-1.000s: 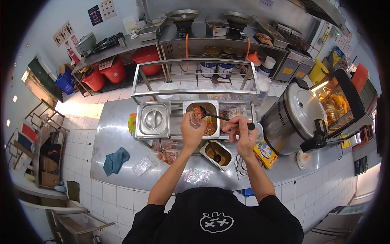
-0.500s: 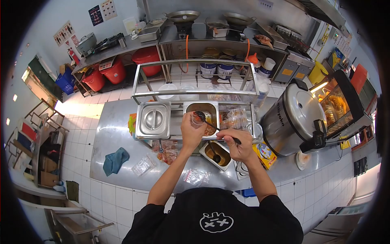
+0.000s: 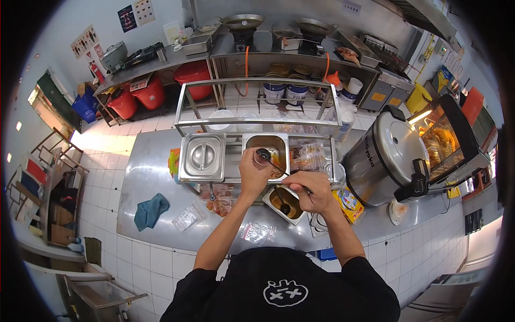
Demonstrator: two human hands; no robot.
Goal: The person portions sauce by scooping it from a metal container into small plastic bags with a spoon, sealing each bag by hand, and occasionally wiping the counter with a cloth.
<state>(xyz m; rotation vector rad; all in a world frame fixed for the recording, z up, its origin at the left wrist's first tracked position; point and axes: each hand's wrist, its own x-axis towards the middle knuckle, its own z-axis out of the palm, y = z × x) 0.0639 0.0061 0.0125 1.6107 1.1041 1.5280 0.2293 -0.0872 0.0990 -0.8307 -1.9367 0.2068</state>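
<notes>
My right hand [image 3: 311, 190] is closed round the handle of a black ladle [image 3: 263, 154], whose bowl is at the mouth of a small clear plastic container [image 3: 258, 159]. My left hand [image 3: 254, 174] has its fingers wrapped round that container; whether it is a cup or a bag I cannot tell. Both are above a steel pan [image 3: 281, 142] with reddish-brown food in it. Nearer to me, a second steel pan [image 3: 292, 213] tilts on the table with another dark ladle [image 3: 285, 208] in it.
A lidded steel pan [image 3: 202, 157] stands left in the metal rack [image 3: 257, 123]. Packets [image 3: 308, 156] lie right of the food pan. A blue cloth [image 3: 151, 211] and clear bags [image 3: 259, 233] are on the steel table [image 3: 131, 188]. A large cooker [image 3: 375, 161] stands right.
The ladle's bowl has shifted slightly at the container's mouth, and my right hand has turned and moved slightly left and down. My left hand stays nearly in place.
</notes>
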